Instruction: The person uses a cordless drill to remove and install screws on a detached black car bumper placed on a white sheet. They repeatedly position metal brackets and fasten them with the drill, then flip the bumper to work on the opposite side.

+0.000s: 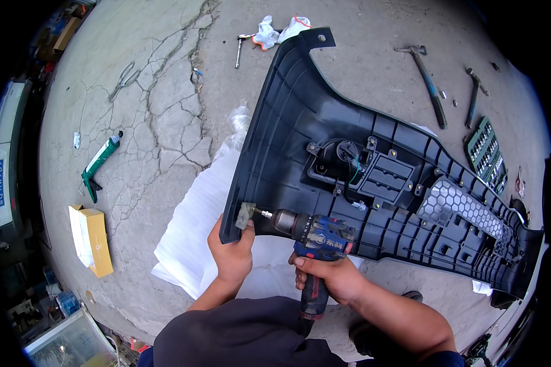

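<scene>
Drill (324,237), wrapped in the right hand (332,275), points at a translucent block (245,215) against the black panel (278,147), whose near-left corner the left hand (233,252) clasps.

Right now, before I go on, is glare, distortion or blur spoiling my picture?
Head view: fisheye bending near the rim, black corners; head view: diffuse light on the concrete floor, white sheet bright, soft sheen on the black panel, its ribs readable; head view: drill reasonably sharp.
</scene>
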`<state>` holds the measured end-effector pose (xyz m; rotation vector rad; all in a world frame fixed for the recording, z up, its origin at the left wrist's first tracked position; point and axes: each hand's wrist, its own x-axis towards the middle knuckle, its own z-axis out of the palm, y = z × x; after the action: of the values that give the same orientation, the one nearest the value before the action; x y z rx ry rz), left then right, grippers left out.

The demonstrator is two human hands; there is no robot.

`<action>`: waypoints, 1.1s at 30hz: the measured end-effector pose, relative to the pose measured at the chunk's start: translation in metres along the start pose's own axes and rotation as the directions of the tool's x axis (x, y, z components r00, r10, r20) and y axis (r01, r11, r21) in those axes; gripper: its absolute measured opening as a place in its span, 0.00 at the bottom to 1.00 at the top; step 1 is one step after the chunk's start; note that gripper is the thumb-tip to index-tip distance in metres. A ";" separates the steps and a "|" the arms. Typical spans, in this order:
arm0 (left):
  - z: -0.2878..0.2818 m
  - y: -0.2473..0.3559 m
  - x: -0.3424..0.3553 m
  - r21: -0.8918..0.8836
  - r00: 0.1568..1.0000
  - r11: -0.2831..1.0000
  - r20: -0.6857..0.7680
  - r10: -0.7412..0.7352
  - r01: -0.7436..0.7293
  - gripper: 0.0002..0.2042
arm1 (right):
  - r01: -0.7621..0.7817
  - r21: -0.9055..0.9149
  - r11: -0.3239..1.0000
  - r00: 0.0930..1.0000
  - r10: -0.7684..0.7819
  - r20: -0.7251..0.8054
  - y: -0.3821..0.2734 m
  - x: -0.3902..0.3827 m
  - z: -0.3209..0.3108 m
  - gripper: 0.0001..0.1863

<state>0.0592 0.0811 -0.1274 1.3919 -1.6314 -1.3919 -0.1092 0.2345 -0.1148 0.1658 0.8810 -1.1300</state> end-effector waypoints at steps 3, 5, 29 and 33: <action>0.003 -0.003 -0.001 -0.038 1.000 0.999 -0.031 0.002 -0.003 0.06 | 0.014 -0.041 0.999 1.000 -0.014 0.005 -0.004 -0.001 -0.001 0.14; 0.007 -0.002 -0.003 -0.063 0.998 0.998 -0.065 -0.004 0.000 0.06 | 0.010 -0.032 0.999 0.999 -0.009 0.036 -0.007 -0.002 -0.003 0.15; 0.003 -0.007 -0.004 -0.295 0.996 0.954 -0.044 -0.077 0.060 0.17 | -0.407 -0.524 0.748 0.899 0.429 -0.085 0.105 -0.016 -0.099 0.21; -0.006 -0.025 -0.007 -0.240 0.999 0.971 -0.042 0.006 -0.016 0.21 | -0.408 -0.909 0.088 0.873 0.330 -0.360 0.106 -0.019 -0.088 0.34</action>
<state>0.0746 0.0883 -0.1474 1.2600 -1.3891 -1.4896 -0.0700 0.3428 -0.1926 -0.6588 1.3846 0.1375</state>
